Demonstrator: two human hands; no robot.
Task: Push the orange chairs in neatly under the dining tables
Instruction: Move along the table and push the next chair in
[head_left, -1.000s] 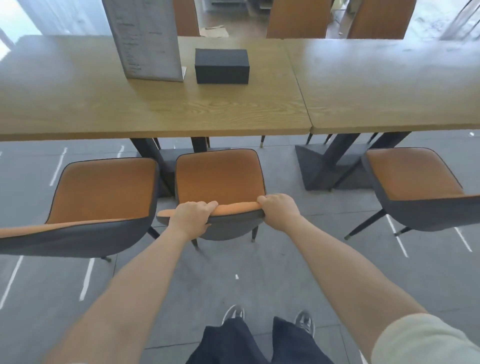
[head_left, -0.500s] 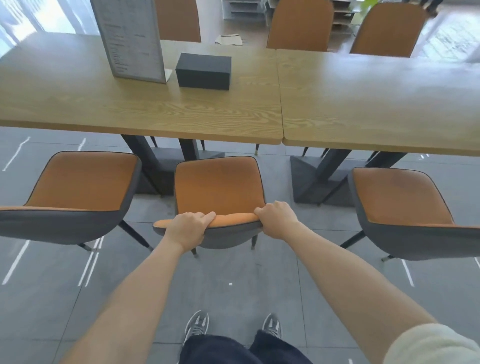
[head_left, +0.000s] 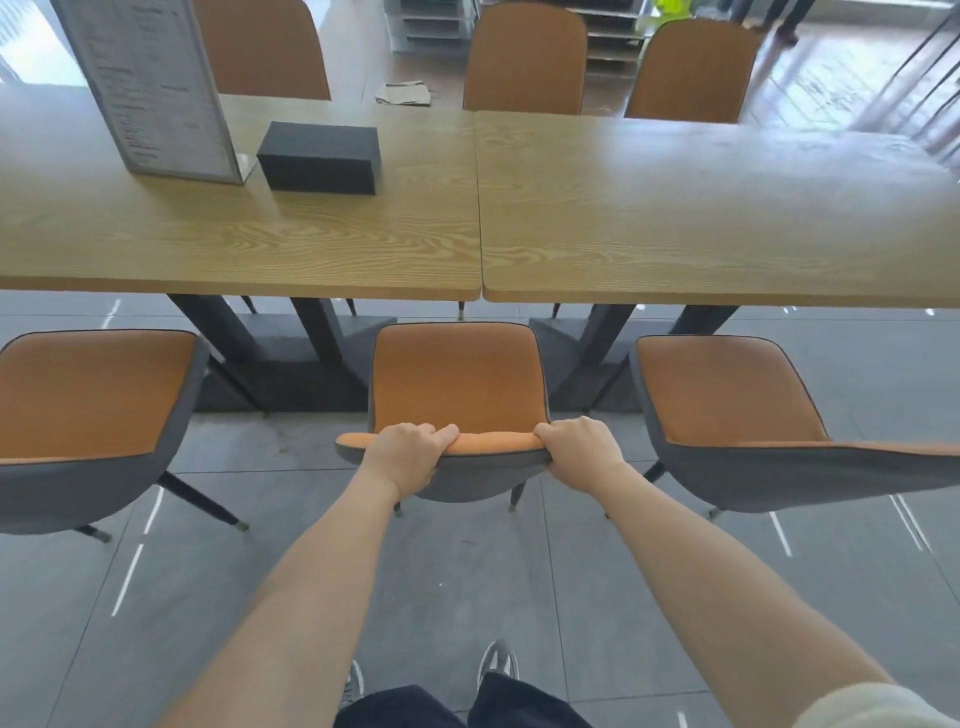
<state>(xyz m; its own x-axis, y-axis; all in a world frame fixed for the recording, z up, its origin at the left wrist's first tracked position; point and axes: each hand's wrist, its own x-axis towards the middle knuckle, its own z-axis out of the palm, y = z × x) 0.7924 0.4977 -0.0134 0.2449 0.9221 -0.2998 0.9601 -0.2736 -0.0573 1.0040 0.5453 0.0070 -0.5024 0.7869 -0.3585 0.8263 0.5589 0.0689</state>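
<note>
At the far left we see the left chair, with an orange seat and a grey shell. It stands on the grey floor, in front of the left worktop, and its whole seat shows outside the worktop edge. On this wooden worktop, towards the back, a menu stand stands upright. Just beside it on the right lies a black box.

In the middle we see the middle chair. It faces the place where the two worktops meet, and its seat is still fully in view, with the front edge near the worktop edge. The person's left hand grips the top of the backrest on its left part, with the fingers curled over the orange rim. The right hand grips the right end of the same rim, also with curled fingers. Both hands are clamped on this backrest and both arms reach forward. Below, between the arms, we see dark trousers and two shoes on the floor.

The right worktop touches the left one along a straight seam. In front of it stands the right chair, near the middle chair but apart from it, with its seat also outside the worktop edge. Behind the two worktops, three far chairs show their orange backs.
</note>
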